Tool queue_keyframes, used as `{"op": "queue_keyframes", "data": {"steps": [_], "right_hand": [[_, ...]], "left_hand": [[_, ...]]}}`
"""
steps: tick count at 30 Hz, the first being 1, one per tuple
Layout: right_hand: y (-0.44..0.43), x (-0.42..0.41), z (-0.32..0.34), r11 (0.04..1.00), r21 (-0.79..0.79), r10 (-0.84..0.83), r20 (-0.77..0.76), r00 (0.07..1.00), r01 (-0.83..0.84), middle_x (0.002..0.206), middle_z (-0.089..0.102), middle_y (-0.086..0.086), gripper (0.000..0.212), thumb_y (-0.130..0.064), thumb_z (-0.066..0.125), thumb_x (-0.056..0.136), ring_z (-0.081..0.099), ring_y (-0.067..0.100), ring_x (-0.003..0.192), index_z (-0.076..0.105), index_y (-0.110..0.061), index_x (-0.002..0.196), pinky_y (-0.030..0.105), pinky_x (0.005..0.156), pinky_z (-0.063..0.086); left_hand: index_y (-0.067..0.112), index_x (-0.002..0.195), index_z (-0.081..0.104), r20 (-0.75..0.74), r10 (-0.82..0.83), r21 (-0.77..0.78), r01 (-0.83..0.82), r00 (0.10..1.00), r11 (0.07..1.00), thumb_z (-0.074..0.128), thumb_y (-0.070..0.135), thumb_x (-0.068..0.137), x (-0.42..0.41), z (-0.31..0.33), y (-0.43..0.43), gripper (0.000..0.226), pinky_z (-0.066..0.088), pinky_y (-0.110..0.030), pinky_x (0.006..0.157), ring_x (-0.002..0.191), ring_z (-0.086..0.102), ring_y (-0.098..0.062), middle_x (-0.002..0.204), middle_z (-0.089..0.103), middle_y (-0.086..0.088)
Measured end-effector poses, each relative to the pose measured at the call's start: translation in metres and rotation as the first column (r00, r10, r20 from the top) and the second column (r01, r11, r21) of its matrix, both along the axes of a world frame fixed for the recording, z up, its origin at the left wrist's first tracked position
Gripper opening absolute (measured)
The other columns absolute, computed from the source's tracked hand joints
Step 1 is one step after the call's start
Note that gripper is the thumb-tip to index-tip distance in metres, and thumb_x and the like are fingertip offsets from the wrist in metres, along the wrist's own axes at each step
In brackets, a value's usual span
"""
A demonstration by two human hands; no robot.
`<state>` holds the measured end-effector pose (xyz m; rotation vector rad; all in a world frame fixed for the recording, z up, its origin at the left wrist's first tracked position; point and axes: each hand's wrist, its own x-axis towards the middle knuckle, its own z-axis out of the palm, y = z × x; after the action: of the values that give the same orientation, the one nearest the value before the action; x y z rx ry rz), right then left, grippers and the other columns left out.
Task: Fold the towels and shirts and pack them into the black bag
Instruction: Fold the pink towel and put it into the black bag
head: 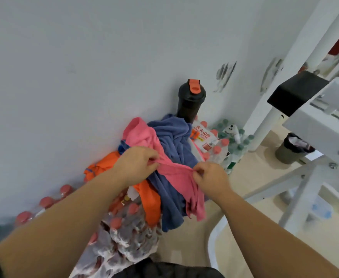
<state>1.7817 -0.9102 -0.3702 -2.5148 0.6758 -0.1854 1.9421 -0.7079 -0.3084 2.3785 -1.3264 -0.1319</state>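
The red-and-white label on the water-bottle pack reads "农夫山泉", with "SPRING" partly legible beneath.

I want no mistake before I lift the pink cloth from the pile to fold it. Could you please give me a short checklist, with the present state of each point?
1. Left hand pinches the pink cloth at its edge: ok.
2. Right hand pinches the same edge: ok.
3. Pink cloth free of the blue cloth: not ok, it lies draped over it.
4. Black bottle safe from the pull: cannot tell, it stands upright just behind the pile.
5. Flat place for folding: cannot tell, only bottle packs show under the pile.
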Motion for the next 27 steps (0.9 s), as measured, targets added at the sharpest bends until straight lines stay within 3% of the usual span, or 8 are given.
{"op": "queue_keyframes", "data": {"steps": [3, 6, 10, 16, 18, 20, 22, 27], "right_hand": [[-0.014, -0.003, 0.01, 0.992, 0.099, 0.073, 0.096, 0.993, -0.083, 0.078, 0.069, -0.013, 0.01, -0.015, 0.071, 0.084, 0.061, 0.004, 0.069, 0.076, -0.022, 0.089, 0.026, 0.069, 0.048], [-0.015, -0.002, 0.022, 0.973, 0.096, 0.199, 0.118, 0.973, -0.211, 0.073, 0.065, -0.02, 0.012, -0.012, 0.072, 0.083, 0.059, -0.006, 0.069, 0.076, -0.023, 0.088, 0.018, 0.067, 0.046], [0.0, 0.009, 0.033, 0.901, 0.132, 0.398, 0.127, 0.909, -0.413, 0.078, 0.07, -0.016, 0.012, -0.013, 0.075, 0.085, 0.063, -0.004, 0.075, 0.077, -0.024, 0.088, 0.018, 0.07, 0.048], [0.045, 0.009, 0.04, 0.799, 0.068, 0.585, 0.14, 0.799, -0.597, 0.088, 0.07, -0.014, 0.009, -0.019, 0.077, 0.086, 0.064, -0.001, 0.084, 0.077, -0.023, 0.093, 0.016, 0.077, 0.05], [0.059, 0.007, 0.035, 0.787, 0.059, 0.608, 0.096, 0.788, -0.614, 0.09, 0.07, -0.011, 0.007, -0.021, 0.076, 0.088, 0.065, 0.004, 0.085, 0.077, -0.021, 0.095, 0.023, 0.079, 0.051], [0.073, 0.004, 0.028, 0.791, 0.073, 0.605, 0.049, 0.795, -0.607, 0.09, 0.07, -0.01, 0.008, -0.022, 0.075, 0.089, 0.065, 0.007, 0.086, 0.077, -0.02, 0.097, 0.029, 0.081, 0.053], [0.087, -0.002, 0.02, 0.816, 0.096, 0.571, 0.016, 0.821, -0.569, 0.089, 0.07, -0.012, 0.011, -0.023, 0.075, 0.089, 0.065, 0.008, 0.087, 0.078, -0.019, 0.099, 0.03, 0.082, 0.053], [0.125, -0.024, 0.013, 0.88, 0.184, 0.433, 0.068, 0.899, -0.438, 0.083, 0.072, -0.01, 0.008, -0.018, 0.078, 0.086, 0.066, 0.006, 0.082, 0.079, -0.018, 0.093, 0.032, 0.079, 0.054]], "left_hand": [[0.017, 0.083, 0.076, -0.083, 0.133, -0.118, -0.143, 0.988, 0.983, 0.081, 0.02, 0.081, -0.021, 0.018, 0.027, 0.006, 0.049, -0.025, 0.071, 0.071, 0.062, -0.003, 0.076, 0.072, 0.008], [0.02, 0.074, 0.072, -0.192, 0.253, -0.159, -0.285, 0.948, 0.945, 0.079, 0.018, 0.082, -0.042, 0.037, 0.055, 0.011, 0.044, -0.014, 0.068, 0.074, 0.061, 0.002, 0.071, 0.067, 0.014], [0.02, 0.072, 0.069, -0.204, 0.383, -0.189, -0.42, 0.901, 0.887, 0.078, 0.019, 0.084, -0.078, 0.065, 0.101, 0.014, 0.046, -0.02, 0.063, 0.069, 0.061, -0.01, 0.07, 0.068, 0.007], [0.021, 0.074, 0.071, -0.173, 0.491, -0.212, -0.52, 0.853, 0.828, 0.076, 0.015, 0.085, -0.126, 0.091, 0.176, 0.013, 0.045, -0.011, 0.06, 0.07, 0.062, -0.003, 0.072, 0.068, 0.014], [0.019, 0.074, 0.071, -0.236, 0.513, -0.28, -0.563, 0.825, 0.778, 0.076, 0.011, 0.085, -0.139, 0.09, 0.2, 0.015, 0.048, -0.013, 0.06, 0.065, 0.063, -0.004, 0.073, 0.07, 0.011], [0.019, 0.073, 0.071, -0.306, 0.496, -0.341, -0.58, 0.812, 0.74, 0.077, 0.014, 0.084, -0.15, 0.085, 0.224, 0.014, 0.057, -0.034, 0.063, 0.063, 0.067, -0.018, 0.068, 0.07, 0.002], [0.018, 0.074, 0.071, -0.361, 0.468, -0.376, -0.585, 0.807, 0.719, 0.075, 0.025, 0.081, -0.161, 0.08, 0.248, 0.011, 0.056, -0.048, 0.059, 0.062, 0.066, -0.033, 0.065, 0.07, -0.004], [0.017, 0.073, 0.07, -0.441, 0.476, -0.401, -0.642, 0.761, 0.654, 0.073, 0.03, 0.08, -0.177, 0.076, 0.313, 0.016, 0.049, -0.042, 0.056, 0.056, 0.058, -0.028, 0.064, 0.067, -0.011]]}}
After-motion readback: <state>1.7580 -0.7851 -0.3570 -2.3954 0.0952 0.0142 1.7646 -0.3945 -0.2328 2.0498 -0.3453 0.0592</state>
